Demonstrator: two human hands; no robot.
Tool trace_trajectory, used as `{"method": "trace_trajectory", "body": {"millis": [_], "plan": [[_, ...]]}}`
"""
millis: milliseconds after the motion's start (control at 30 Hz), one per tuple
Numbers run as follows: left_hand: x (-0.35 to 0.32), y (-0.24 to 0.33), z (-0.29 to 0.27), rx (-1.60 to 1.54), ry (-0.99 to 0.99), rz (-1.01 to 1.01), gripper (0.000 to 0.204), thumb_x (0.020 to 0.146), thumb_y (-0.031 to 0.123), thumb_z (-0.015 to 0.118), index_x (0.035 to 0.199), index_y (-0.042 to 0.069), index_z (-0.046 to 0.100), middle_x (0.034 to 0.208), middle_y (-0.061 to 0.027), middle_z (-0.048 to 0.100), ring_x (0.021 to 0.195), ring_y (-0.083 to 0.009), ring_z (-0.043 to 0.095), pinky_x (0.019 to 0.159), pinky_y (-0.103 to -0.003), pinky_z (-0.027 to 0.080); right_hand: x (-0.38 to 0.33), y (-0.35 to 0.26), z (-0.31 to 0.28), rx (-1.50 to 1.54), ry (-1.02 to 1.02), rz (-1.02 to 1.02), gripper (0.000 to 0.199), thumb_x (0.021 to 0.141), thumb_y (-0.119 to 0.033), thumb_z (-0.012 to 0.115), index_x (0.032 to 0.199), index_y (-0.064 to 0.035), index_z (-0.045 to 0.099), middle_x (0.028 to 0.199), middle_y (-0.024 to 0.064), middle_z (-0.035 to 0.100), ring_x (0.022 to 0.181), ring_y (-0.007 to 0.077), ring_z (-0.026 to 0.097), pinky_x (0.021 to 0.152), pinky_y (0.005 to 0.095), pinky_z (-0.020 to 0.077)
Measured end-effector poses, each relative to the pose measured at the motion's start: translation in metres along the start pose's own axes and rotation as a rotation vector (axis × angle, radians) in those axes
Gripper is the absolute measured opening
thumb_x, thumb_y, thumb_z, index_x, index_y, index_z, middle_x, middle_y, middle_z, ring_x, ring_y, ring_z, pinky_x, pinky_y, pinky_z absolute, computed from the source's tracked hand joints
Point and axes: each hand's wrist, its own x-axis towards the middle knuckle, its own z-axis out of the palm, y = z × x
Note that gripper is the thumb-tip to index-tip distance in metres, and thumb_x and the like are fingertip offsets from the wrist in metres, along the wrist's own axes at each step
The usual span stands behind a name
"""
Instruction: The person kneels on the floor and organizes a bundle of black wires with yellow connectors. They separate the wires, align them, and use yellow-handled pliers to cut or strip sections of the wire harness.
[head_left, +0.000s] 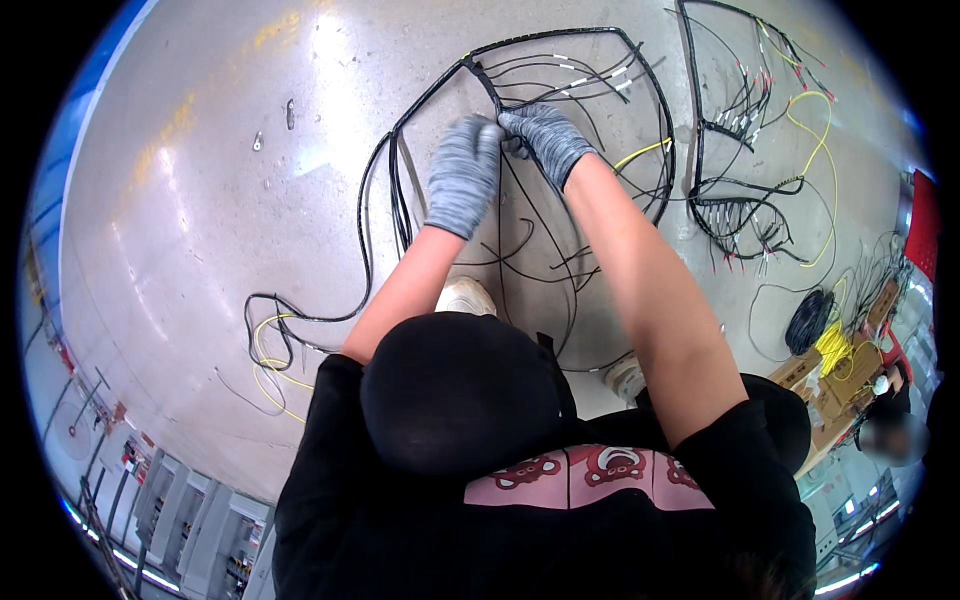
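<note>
A black wire harness lies on the grey floor in a wide loop, with several branches of loose wires. Both of my hands wear grey knitted gloves and meet at a taped branch inside this loop. My left hand is closed at the branch, its fingertips partly smeared and hidden. From the other side my right hand closes round the same branch. Thin black wires with white labels fan out to the right beyond my hands. More black wires hang or lie below them, between my forearms.
A second black harness with red-tipped wires lies at the right. Yellow wires trail at the lower left. A black coil, a yellow coil and cardboard boxes stand at the right, near another person. My shoe is close to the wires.
</note>
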Motion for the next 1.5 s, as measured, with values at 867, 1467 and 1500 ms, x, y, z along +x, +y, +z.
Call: {"method": "trace_trajectory", "body": {"millis": [867,1467,1500], "plan": [[0.031,-0.027,0.018,-1.036,-0.386,-0.606,0.019,0.088,0.006,0.047,0.106,-0.001,0.049,0.077,-0.0025,0.055,0.055,-0.008,0.047,0.045,-0.017,0.039,-0.008,0.021,0.008,-0.228,0.35,-0.11,0.022,0.077,-0.021,0.063,0.085,0.0002,0.064,0.073,0.0116,0.064,0.065,0.0176,0.059,0.063,0.0295,0.0468],[0.027,-0.013,-0.005,-0.857,-0.685,-0.324,0.031,0.085,0.018,0.053,0.11,0.0,0.056,0.094,-0.0062,0.062,0.081,-0.0101,0.058,0.072,-0.021,0.047,-0.004,0.042,-0.008,-0.214,0.141,-0.003,0.051,0.058,-0.057,0.068,0.072,-0.0081,0.065,0.063,0.0052,0.059,0.055,0.0133,0.052,0.052,0.0284,0.0446],[0.025,-0.013,-0.014,-0.877,-0.715,-0.323,0.032,0.086,0.017,0.052,0.112,-0.002,0.053,0.098,-0.0074,0.061,0.083,-0.011,0.058,0.074,-0.022,0.047,-0.007,0.037,-0.003,-0.33,0.053,-0.008,0.048,0.063,-0.057,0.063,0.068,-0.0094,0.065,0.061,0.0041,0.059,0.053,0.0132,0.053,0.051,0.0273,0.044]]}}
